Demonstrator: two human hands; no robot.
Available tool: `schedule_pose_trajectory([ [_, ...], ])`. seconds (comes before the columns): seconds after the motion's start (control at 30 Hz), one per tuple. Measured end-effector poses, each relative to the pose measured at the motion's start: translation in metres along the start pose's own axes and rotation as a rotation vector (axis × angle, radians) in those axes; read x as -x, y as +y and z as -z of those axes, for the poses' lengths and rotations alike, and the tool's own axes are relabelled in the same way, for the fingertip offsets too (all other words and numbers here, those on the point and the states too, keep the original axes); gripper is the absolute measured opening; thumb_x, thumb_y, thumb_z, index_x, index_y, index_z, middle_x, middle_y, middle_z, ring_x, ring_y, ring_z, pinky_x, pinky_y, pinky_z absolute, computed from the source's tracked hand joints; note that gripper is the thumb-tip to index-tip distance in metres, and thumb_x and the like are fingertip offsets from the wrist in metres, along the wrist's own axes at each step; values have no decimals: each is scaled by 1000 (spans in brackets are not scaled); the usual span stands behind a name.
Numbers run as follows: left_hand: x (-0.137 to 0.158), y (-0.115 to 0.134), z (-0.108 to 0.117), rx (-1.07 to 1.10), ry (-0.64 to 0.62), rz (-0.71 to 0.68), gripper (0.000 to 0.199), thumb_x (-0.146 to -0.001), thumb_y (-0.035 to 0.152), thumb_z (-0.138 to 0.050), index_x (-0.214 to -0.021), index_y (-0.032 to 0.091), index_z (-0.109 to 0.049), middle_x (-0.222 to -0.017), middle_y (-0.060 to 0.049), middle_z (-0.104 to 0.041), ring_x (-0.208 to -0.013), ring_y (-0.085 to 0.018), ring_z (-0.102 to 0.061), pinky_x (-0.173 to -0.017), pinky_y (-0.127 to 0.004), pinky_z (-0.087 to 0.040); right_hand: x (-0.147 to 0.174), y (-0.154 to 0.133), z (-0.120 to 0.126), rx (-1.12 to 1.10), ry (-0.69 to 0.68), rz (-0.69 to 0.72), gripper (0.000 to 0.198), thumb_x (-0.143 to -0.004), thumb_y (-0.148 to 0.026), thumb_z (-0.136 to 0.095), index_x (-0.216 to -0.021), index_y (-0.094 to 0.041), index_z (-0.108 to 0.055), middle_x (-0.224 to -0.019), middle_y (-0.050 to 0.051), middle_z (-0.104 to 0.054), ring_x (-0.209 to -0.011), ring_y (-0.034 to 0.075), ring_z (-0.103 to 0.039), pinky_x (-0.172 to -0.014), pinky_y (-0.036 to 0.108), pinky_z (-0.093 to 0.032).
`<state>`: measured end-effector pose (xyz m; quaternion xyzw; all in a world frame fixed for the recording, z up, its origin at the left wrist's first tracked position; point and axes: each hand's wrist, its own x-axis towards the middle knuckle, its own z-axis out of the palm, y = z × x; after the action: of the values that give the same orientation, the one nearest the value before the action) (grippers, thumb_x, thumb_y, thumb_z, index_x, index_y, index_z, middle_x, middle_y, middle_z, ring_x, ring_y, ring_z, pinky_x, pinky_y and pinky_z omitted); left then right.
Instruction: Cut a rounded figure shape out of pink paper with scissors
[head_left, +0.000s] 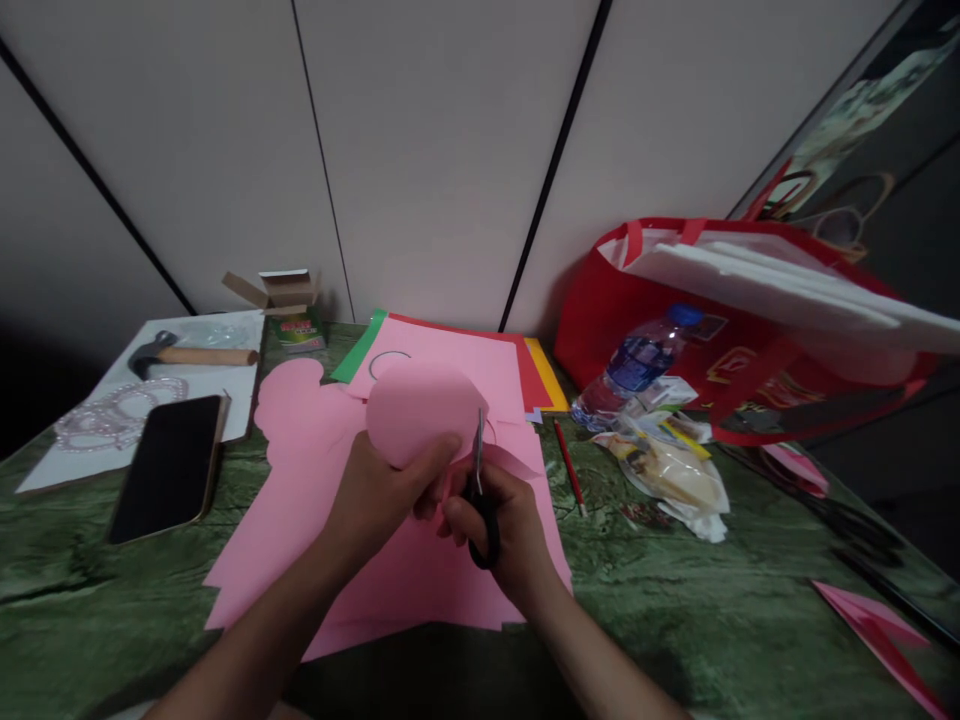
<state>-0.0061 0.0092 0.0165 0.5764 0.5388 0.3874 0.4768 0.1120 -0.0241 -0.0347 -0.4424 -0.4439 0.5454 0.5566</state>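
My left hand [401, 485] pinches a rounded piece of pink paper [420, 405] by its lower edge, thumb on top. In my right hand [506, 520] is a pair of scissors [484, 510] with dark handles, its blades pointing up along the paper's right edge. A pink strip curls off to the right of the blades. Beneath both hands lie several pink sheets [390, 590], some with cut, scalloped outlines. Behind them, a pink sheet with a drawn circle [391, 365] rests on green, red and yellow sheets.
On the left are a phone [169, 465], a hammer [199, 356], beaded strands [120, 415] and an opened small box [296, 325]. To the right are a red pencil [570, 468], a water bottle [634, 370], a plastic packet [671, 465] and a large red bag [600, 305] against the wall.
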Motion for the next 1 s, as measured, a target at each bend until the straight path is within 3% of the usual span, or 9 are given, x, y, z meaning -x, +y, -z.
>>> schedule_pose_trajectory([
  [0.23, 1, 3, -3, 0, -25, 41, 38, -67, 27, -64, -33, 17, -48, -28, 4, -45, -30, -6, -44, -35, -17, -38, -4, 5, 6, 84, 62, 119, 25, -64, -33, -73, -68, -20, -52, -58, -5, -47, -50, 12, -46, -47, 25, -37],
  [0.57, 1, -2, -2, -13, -50, 33, 35, -68, 30, -65, -38, 16, -51, -31, 4, -47, -31, -6, -44, -35, -16, -38, -4, 2, 5, 53, 25, 111, 30, -68, -38, -72, -67, -22, -46, -57, -7, -38, -50, 12, -41, -49, 26, -35],
  [1.0, 2, 2, -2, 16, -40, 32, 32, -67, 26, -65, -39, 16, -52, -30, 5, -47, -31, -5, -44, -33, -14, -36, -3, 0, 6, 107, 36, 122, 21, -70, -30, -69, -68, -21, -50, -59, -5, -46, -51, 12, -45, -49, 26, -37],
])
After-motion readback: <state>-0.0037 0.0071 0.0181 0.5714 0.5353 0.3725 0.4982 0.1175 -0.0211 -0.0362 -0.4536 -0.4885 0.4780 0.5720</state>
